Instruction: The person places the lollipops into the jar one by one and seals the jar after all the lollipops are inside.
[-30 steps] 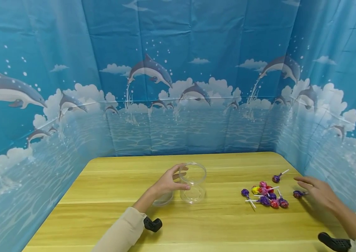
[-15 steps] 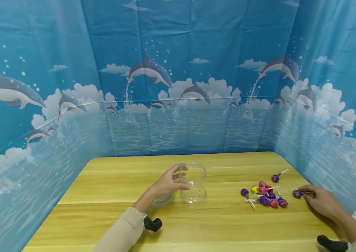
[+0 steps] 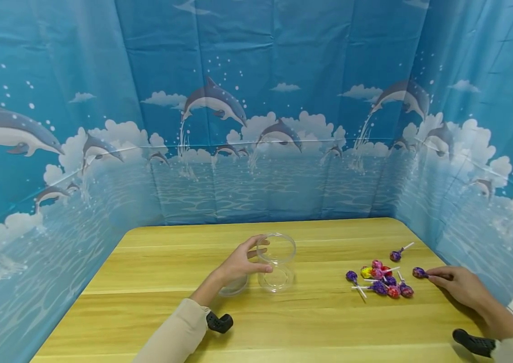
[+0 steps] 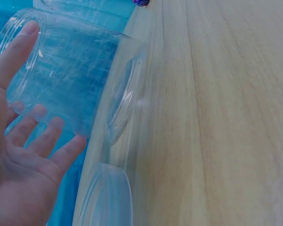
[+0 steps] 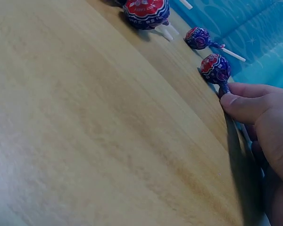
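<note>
With thumb and fingertips of the right hand (image 3: 465, 288) brought nearly together, pinching a purple lollipop (image 3: 419, 273) just behind its wrapped head. Near the right edge of the table (image 3: 324, 322), to the right of a mixed pile of lollipops (image 3: 380, 288), in front of a lone lollipop (image 3: 395, 256). Hard to tell from either view: lifted or touching the table. Over on the left, with thumb and fingers of the left hand (image 3: 240, 261) spread wide, cupping the side of a clear container (image 3: 282, 263), upright on the table and uncovered at the top. Just beside it, partly hidden by the same hand: a clear round lid (image 3: 235, 288). Judged as a picking-up step, with the container steadied meanwhile. Next, probably calling for a firm pinch, a lift free of the table, and, if bound for the container, a path above the pile without brushing it. Also calling for light pressure on the left, enough against tipping, without squeezing thin-looking walls.
</note>
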A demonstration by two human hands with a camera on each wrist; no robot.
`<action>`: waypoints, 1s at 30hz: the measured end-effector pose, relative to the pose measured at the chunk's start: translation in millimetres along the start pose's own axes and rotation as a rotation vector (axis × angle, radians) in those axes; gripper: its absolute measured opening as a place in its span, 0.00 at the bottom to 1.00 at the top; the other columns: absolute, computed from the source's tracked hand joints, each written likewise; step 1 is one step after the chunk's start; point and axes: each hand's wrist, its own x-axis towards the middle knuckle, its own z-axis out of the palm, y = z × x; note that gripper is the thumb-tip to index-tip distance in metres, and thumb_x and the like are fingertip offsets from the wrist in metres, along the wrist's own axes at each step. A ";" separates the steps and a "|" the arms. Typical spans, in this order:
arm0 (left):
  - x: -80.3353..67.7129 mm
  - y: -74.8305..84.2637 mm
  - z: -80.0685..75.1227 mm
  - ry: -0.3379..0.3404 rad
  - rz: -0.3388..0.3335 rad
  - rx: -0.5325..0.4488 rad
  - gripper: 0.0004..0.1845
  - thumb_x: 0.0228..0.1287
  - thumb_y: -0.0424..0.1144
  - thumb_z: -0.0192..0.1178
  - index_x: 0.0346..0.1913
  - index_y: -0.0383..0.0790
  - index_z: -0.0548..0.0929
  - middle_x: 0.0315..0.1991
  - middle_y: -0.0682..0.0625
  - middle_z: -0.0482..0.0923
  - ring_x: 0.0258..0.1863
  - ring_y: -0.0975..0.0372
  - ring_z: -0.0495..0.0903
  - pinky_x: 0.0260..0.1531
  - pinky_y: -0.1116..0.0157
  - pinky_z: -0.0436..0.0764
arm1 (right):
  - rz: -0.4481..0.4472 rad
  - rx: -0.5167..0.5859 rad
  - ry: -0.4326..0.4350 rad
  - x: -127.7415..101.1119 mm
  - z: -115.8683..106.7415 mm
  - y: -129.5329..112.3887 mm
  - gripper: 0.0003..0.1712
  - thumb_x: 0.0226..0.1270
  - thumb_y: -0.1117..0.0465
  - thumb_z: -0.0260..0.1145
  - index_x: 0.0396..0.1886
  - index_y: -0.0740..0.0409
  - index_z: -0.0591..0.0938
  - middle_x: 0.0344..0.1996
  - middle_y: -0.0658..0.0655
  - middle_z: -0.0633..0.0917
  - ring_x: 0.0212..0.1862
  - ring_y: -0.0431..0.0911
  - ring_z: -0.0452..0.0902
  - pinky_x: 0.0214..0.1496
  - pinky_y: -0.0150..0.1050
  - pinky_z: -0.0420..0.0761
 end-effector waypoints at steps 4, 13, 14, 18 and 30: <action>0.1 0.4 0.1 -0.002 0.001 0.000 0.44 0.68 0.42 0.72 0.81 0.53 0.61 0.76 0.40 0.61 0.75 0.47 0.64 0.61 0.56 0.80 | -0.007 0.012 0.014 -0.3 0.1 0.6 0.18 0.82 0.60 0.60 0.53 0.73 0.86 0.49 0.75 0.84 0.53 0.77 0.75 0.48 0.69 0.76; 1.5 -2.9 -1.3 -0.006 -0.001 -0.008 0.44 0.67 0.44 0.73 0.81 0.55 0.61 0.76 0.43 0.62 0.75 0.47 0.64 0.60 0.56 0.80 | -0.018 0.035 0.058 -0.9 0.0 1.0 0.19 0.81 0.61 0.60 0.53 0.75 0.85 0.49 0.76 0.84 0.52 0.77 0.76 0.47 0.63 0.81; 1.7 -3.3 -1.4 -0.006 0.000 -0.009 0.44 0.67 0.44 0.73 0.81 0.55 0.61 0.75 0.43 0.63 0.75 0.47 0.64 0.60 0.56 0.80 | -0.023 0.042 0.062 -0.7 -0.5 1.1 0.19 0.81 0.61 0.60 0.53 0.75 0.85 0.48 0.76 0.85 0.50 0.75 0.78 0.45 0.58 0.82; 1.3 -1.9 -1.2 -0.004 0.004 -0.006 0.43 0.68 0.43 0.72 0.81 0.55 0.61 0.75 0.45 0.64 0.75 0.48 0.64 0.60 0.56 0.80 | -0.011 0.068 0.072 -1.1 -3.0 -1.7 0.20 0.82 0.59 0.60 0.55 0.75 0.84 0.34 0.67 0.87 0.34 0.54 0.81 0.30 0.37 0.77; -0.4 0.3 -1.6 -0.015 -0.002 -0.017 0.45 0.68 0.44 0.73 0.82 0.52 0.59 0.77 0.38 0.60 0.75 0.47 0.63 0.61 0.55 0.79 | 0.022 0.136 0.028 11.2 -18.6 -26.0 0.26 0.84 0.53 0.58 0.58 0.76 0.83 0.54 0.79 0.81 0.54 0.74 0.77 0.46 0.58 0.84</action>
